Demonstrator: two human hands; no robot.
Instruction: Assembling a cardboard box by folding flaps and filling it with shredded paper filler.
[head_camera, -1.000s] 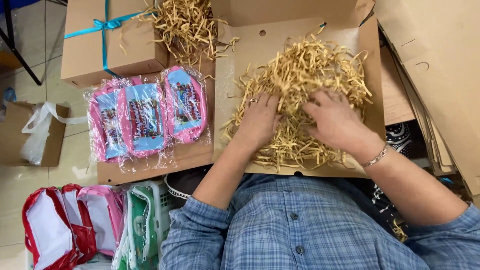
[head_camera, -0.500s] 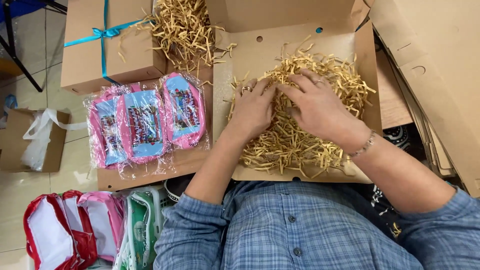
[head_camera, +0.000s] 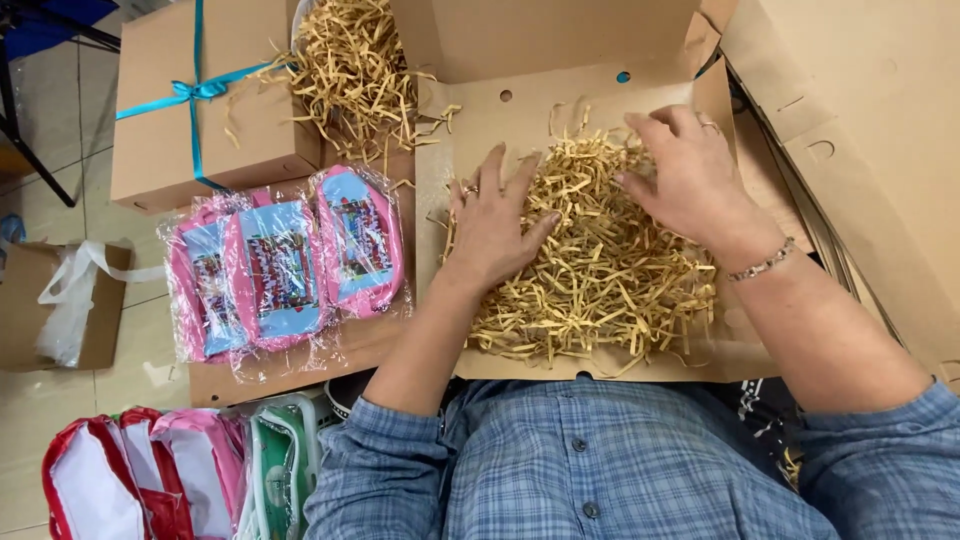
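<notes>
An open shallow brown cardboard box (head_camera: 480, 140) is lying in the middle, holding tan shredded paper filling. To its far left a closed brown cardboard box tied with a turquoise ribbon (head_camera: 165, 130) is sitting. Just near of that, three pink-and-blue pouches in clear plastic wrappers (head_camera: 285, 265) are lying side by side, overlapping. At the left edge a small brown carton holding a white plastic bag (head_camera: 25, 320) is resting on the floor.

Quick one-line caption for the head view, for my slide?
Both hands, left and right, press flat on shredded paper filling inside an open cardboard box.
</notes>
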